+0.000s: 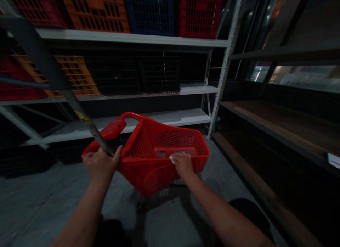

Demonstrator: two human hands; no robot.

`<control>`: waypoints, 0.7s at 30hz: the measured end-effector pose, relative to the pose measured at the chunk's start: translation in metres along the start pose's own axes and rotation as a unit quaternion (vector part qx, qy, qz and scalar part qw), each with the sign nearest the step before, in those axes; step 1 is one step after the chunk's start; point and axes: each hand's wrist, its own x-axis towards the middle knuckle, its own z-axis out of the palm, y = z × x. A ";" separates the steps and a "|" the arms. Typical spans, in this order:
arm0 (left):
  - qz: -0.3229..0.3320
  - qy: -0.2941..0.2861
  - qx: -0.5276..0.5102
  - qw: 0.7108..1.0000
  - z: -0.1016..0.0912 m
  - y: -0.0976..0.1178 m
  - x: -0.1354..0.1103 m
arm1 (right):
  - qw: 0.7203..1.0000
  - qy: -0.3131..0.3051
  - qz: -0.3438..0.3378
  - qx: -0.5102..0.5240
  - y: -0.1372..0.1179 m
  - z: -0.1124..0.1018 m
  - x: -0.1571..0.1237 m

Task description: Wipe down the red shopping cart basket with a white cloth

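Observation:
A red plastic shopping cart (148, 176) with perforated sides stands on the floor in front of me, its basket pointing right. My left hand (102, 165) is closed on the cart's red handle end, thumb up beside the foot of a grey pole (87, 121). This pole, with a dark grip at its upper end and a yellow label, slants down from the upper left; its lower end is hidden near my hand. My right hand (183, 163) rests on the near rim of the basket, fingers closed over a small white cloth (172, 159). The basket's visible inside holds nothing.
Behind the cart stands a white metal rack (224, 68) carrying an orange crate (97, 13), a blue crate (150, 13), a red crate (200, 15) and black crates (159, 75). Along the right runs a brown-boarded shelf (292, 123) with a white label (334, 160) on its edge.

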 end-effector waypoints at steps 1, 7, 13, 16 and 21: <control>-0.002 0.003 -0.001 1.000 0.001 -0.001 0.001 | 1.000 -0.003 -0.008 0.006 -0.012 0.007 0.004; 0.029 0.014 -0.020 0.999 0.015 -0.012 0.009 | 0.999 -0.010 -0.047 0.002 0.002 0.003 -0.002; 0.043 0.003 -0.017 0.999 0.027 -0.017 0.019 | 0.998 0.032 0.034 -0.037 0.094 -0.043 -0.036; 0.045 -0.002 -0.029 0.999 0.030 -0.015 0.023 | 0.994 0.063 0.075 -0.043 0.094 -0.042 -0.037; 0.015 -0.020 -0.021 0.999 0.035 -0.014 0.027 | 0.999 0.040 0.025 -0.010 0.030 -0.001 -0.011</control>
